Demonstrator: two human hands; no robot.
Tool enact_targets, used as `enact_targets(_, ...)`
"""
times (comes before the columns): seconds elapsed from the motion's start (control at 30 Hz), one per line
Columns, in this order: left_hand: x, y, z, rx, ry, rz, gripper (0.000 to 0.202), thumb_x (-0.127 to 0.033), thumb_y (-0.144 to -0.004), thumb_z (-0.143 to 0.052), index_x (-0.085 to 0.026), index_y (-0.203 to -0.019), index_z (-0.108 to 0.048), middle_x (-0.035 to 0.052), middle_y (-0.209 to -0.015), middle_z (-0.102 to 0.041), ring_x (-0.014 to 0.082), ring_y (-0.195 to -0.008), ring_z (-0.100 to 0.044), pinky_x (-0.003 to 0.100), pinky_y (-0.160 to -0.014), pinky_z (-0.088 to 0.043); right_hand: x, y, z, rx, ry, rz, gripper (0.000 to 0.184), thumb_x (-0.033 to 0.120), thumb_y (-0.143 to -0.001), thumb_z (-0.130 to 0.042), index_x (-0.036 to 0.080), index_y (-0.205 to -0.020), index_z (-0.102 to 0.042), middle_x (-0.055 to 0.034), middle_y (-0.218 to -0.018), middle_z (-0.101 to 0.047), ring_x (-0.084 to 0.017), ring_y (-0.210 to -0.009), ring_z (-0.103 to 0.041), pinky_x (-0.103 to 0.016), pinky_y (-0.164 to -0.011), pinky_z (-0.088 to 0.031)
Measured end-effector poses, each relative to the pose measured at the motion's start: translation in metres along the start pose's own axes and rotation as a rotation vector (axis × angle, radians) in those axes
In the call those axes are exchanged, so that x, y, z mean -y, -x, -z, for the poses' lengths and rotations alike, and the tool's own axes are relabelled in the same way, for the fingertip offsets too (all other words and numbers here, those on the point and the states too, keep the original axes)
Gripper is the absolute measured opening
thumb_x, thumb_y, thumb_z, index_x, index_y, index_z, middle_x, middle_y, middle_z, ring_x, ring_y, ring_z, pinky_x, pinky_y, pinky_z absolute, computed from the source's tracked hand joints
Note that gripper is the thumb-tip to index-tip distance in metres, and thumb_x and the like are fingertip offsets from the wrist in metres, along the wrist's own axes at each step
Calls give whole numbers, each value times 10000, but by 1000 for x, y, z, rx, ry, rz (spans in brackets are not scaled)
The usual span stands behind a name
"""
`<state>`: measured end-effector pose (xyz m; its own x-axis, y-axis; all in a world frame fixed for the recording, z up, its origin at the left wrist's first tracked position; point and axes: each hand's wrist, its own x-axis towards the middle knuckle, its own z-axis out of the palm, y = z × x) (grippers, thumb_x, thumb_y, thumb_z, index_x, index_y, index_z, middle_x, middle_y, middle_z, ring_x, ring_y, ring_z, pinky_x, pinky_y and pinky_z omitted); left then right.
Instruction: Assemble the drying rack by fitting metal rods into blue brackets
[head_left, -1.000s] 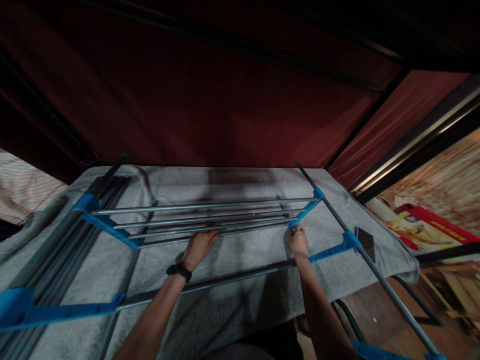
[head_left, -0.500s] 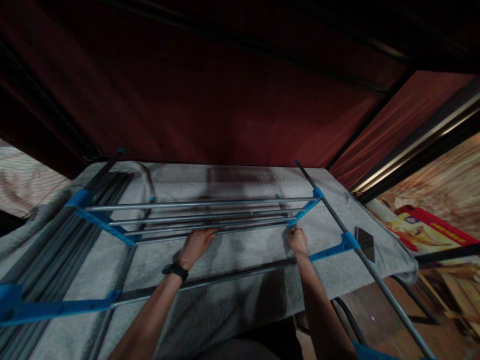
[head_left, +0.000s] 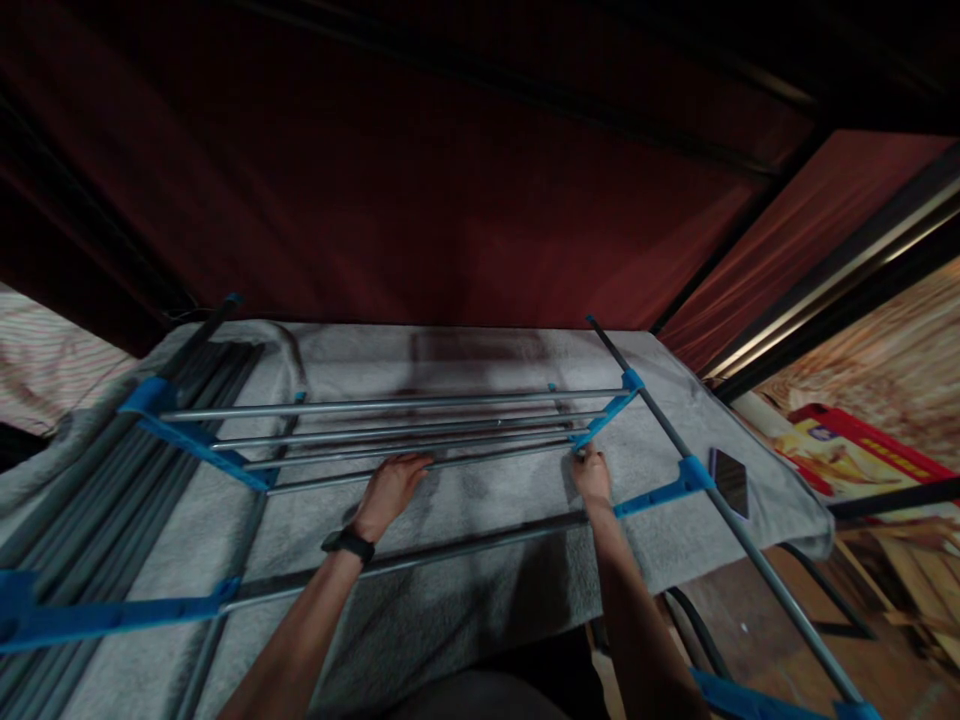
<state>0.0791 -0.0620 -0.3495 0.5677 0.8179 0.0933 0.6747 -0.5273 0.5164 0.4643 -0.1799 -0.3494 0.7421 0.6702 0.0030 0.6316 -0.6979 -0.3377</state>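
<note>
A rack of grey metal rods and blue plastic brackets lies on its side in front of me. My left hand point(head_left: 390, 490), with a black watch on the wrist, is closed over the nearest rod point(head_left: 502, 457) of its far tier. At that rod's right end, my right hand point(head_left: 592, 474) is closed around the lower end of the blue bracket point(head_left: 611, 412); its fingertips are partly hidden. The left blue bracket point(head_left: 199, 442) holds the rods' other ends. Closer to me, a single rod point(head_left: 465, 540) joins two more brackets.
A bundle of loose grey tubes point(head_left: 105, 500) lies at the left on the grey blanket point(head_left: 465, 620). A phone point(head_left: 730, 482) rests at the right edge. Beyond it are a red and yellow box point(head_left: 855, 455) and wood pieces. A dark red curtain point(head_left: 450, 200) hangs behind.
Both hands keep their places on the rod and bracket. The rack's right side has shifted very slightly left and up in view, and its lower right bracket shows more.
</note>
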Motion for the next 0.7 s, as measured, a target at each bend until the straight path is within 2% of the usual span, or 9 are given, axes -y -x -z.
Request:
enact_targets(0.33, 1, 3, -4, -53, 31, 1, 309, -223, -972, -553, -251, -1172, -787, 58, -1194, -777, 238, -1144, -687, 398, -1074, -527, -4, 4, -2, -18, -11, 43, 357, 125, -957, -458, 112, -1261, -645, -118, -1037, -669, -197, -917, -659, -278, -851, -472)
enact_targets(0.7, 2, 2, -4, -20, 41, 22, 298, -200, -970, -576, -229, -1176, -791, 80, -1211, -771, 252, -1172, -682, 412, -1094, -512, -7, 3, -4, -31, -35, 64, 322, 147, -957, -481, 113, -1227, -654, -112, -1013, -670, -190, -905, -645, -275, -797, -464)
